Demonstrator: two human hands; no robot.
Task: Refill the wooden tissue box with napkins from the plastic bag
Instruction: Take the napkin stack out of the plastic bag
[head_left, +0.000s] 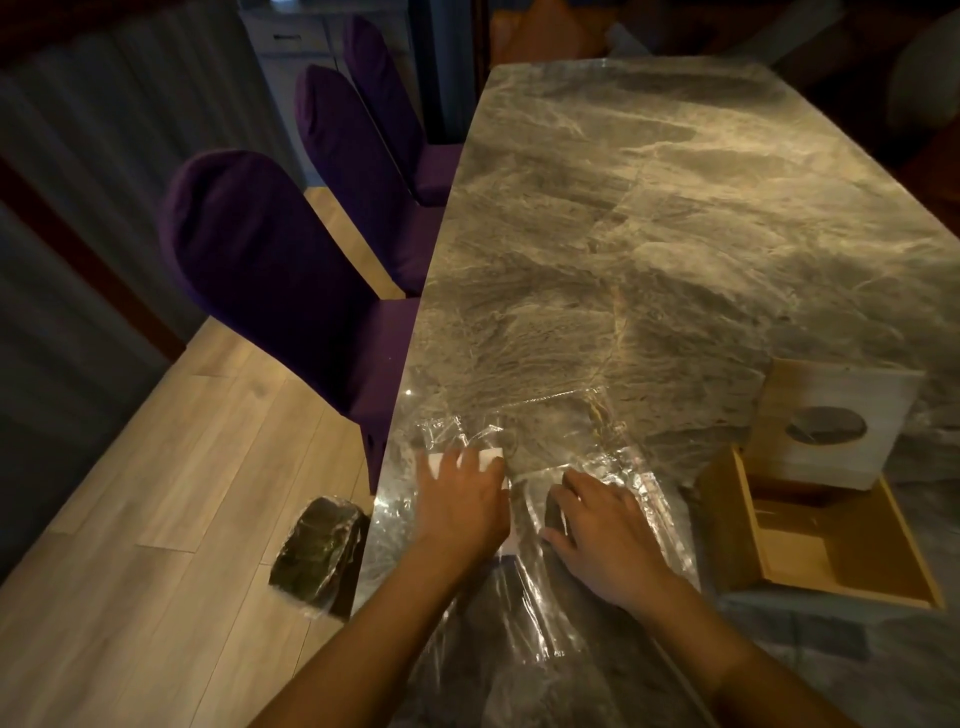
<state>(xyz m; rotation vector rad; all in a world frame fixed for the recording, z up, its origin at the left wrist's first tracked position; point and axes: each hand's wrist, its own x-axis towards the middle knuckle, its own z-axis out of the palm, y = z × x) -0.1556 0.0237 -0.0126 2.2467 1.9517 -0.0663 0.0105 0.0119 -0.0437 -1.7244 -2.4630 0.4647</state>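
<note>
The refill looks barely begun. The wooden tissue box (810, 540) sits open and seemingly empty at four o'clock on the worktop (675, 208), its lid (831, 426) propped on the far rim. Both hands work the clear plastic bag (519, 519) at six o'clock: left hand (462, 499) grip closed on a white napkin (488, 460), right hand (597, 525) spread flat, pinning film.

The marble table (675, 218) lay bare beyond the clear plastic bag (571, 457), giving open passage forward. To the right the wooden box tray (727, 519) and its lid (836, 421) (leaning on the tray) blocked the way; purple chairs (270, 270) crowded the left edge.
</note>
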